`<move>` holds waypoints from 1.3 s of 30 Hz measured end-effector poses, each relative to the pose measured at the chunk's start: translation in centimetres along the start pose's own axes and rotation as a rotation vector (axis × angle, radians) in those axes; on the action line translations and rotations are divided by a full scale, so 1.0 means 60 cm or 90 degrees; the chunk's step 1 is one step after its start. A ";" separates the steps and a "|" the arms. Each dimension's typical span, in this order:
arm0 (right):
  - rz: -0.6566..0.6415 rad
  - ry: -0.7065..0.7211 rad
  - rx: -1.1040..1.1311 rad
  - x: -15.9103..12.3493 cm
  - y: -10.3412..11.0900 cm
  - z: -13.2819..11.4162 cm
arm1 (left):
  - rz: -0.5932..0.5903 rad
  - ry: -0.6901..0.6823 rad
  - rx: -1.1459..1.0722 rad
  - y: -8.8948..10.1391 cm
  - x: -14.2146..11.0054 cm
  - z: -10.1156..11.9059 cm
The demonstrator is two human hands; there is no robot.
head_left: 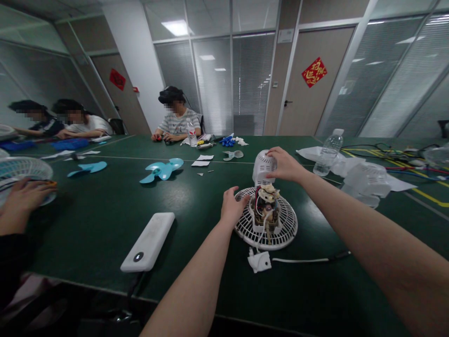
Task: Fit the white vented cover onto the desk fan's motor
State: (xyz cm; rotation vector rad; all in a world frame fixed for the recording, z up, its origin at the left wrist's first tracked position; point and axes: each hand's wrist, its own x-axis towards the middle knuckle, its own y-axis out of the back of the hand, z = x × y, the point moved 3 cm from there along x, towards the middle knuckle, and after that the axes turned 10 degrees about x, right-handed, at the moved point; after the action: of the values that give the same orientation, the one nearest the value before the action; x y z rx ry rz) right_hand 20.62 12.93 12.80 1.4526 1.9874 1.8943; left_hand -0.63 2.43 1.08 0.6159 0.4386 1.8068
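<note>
My right hand [278, 164] is closed around a white slotted motor cover [264, 164], which stands upright just behind an exposed fan motor [267, 206]. That motor, with its wires and a yellowed part on top, sits on a round white fan grille [288, 223] lying flat. At the grille's left edge is my left hand [233, 206], thumb and fingers apart, with nothing held. A thin white cord runs down from the motor to a small white box-like piece [259, 262] on the table. Whether the cover touches the motor I cannot tell.
A white power bank [149, 243] lies at the left front. Blue fan blades [162, 170] rest farther back. At right are a plastic bottle [329, 152], a white fan housing [366, 180] and cables [396, 159]. A co-worker's hand [26, 199] works at the far left; another person [179, 117] sits opposite.
</note>
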 end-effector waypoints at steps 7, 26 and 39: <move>0.040 -0.069 0.011 -0.024 -0.053 0.028 | 0.007 -0.006 -0.020 -0.001 0.001 0.001; 0.116 -0.079 0.053 -0.024 -0.028 0.025 | 0.006 -0.013 0.004 0.003 0.000 0.004; 0.403 -0.127 0.178 -0.119 0.055 -0.068 | 0.006 -0.016 -0.008 0.001 0.001 0.003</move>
State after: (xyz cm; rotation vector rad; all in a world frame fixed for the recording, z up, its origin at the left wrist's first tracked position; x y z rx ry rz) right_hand 24.12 4.81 12.59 2.4734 1.8990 1.5693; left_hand -0.59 2.46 1.25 0.6317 0.4075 1.8078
